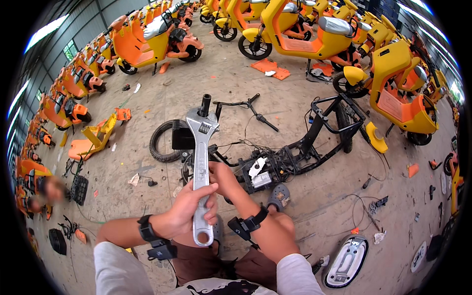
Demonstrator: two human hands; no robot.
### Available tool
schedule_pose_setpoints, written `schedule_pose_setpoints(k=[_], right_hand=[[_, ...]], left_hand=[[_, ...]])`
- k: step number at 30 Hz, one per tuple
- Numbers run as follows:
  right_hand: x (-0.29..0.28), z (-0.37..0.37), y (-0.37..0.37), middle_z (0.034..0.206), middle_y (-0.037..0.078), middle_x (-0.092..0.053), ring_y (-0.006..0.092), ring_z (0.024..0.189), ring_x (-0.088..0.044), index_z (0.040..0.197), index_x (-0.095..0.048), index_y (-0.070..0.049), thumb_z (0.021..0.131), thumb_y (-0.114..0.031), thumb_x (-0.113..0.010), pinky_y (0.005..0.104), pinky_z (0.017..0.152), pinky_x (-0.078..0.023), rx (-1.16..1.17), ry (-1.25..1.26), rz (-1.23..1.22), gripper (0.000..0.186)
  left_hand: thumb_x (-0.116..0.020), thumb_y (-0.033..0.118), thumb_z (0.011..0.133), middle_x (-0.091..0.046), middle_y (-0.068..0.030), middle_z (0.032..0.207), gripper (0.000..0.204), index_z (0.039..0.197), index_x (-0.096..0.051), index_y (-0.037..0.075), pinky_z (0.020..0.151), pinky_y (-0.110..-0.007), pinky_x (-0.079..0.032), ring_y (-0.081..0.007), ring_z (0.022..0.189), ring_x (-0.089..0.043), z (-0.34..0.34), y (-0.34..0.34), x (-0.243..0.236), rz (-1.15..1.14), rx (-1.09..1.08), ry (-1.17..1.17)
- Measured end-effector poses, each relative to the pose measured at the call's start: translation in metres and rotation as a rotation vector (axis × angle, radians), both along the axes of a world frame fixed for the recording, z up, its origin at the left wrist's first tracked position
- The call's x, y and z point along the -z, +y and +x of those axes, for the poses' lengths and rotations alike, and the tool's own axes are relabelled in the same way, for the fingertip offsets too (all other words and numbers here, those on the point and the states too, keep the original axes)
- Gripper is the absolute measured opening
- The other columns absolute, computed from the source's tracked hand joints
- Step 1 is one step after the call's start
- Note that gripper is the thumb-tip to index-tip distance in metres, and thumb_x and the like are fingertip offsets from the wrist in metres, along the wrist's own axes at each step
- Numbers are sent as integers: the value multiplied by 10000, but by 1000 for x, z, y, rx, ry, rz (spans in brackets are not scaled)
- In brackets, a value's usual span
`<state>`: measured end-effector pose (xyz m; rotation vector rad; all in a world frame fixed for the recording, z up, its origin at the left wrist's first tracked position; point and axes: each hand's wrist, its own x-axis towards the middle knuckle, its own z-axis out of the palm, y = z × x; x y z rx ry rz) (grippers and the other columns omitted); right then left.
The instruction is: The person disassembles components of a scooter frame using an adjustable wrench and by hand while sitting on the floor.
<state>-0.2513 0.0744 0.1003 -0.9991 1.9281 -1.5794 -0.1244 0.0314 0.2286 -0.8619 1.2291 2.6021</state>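
Observation:
My left hand [187, 212] is closed round the handle of a large silver adjustable wrench [202, 160], which stands nearly upright in front of me. The wrench's jaw sits at a black tube [205, 105] that rises from the stripped scooter frame; whether it grips the tube I cannot tell. Behind the handle, my right hand [225, 178] reaches toward the front of the frame, its fingers mostly hidden by the wrench. The black scooter frame [305, 147] lies across the floor with bare wiring and a silver box [261, 180]. Its front wheel [158, 142] is at the left.
A loose black handlebar [253, 109] lies beyond the frame. An upturned seat [345, 261] is at the lower right. Yellow body panels [101, 132] and loose cables lie about. Rows of yellow and orange scooters [295, 39] stand behind and along both sides.

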Motion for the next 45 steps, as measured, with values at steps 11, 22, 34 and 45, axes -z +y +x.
schedule_pose_setpoints(k=[11,22,34,45], right_hand=[[-29,21,-7,947,139,-692,169,763,-660,1190,-586,10,960,-178,-384,290,713,-528,-388,-842,-364,360],[-23,57,-47,1057,130,-677,125,934,-627,1124,-581,54,909,-92,-625,262,794,-510,-340,-593,-498,264],[-26,91,-62,1217,222,-557,368,1094,-563,1447,-287,-54,845,-85,-614,393,926,-458,-192,108,-453,686],[9,70,-62,777,171,-661,356,750,-649,1024,-672,-46,781,-18,-501,445,682,-520,-239,542,-112,298]], left_hand=[[-549,26,926,-450,-68,590,249,1099,-372,52,351,-333,-428,-176,378,-468,60,-4,52,-349,-7,149],[-675,49,827,-548,-51,641,467,1192,-388,-11,446,-272,-470,-127,471,-549,97,-93,47,-983,185,6],[-746,157,716,-571,-28,588,222,758,-648,-38,489,-263,-380,-67,542,-486,62,-159,36,-1568,-159,-63],[-710,157,664,-614,-149,670,280,870,-666,-28,612,-336,-478,-247,610,-606,-11,-237,-45,-2047,361,-112]])
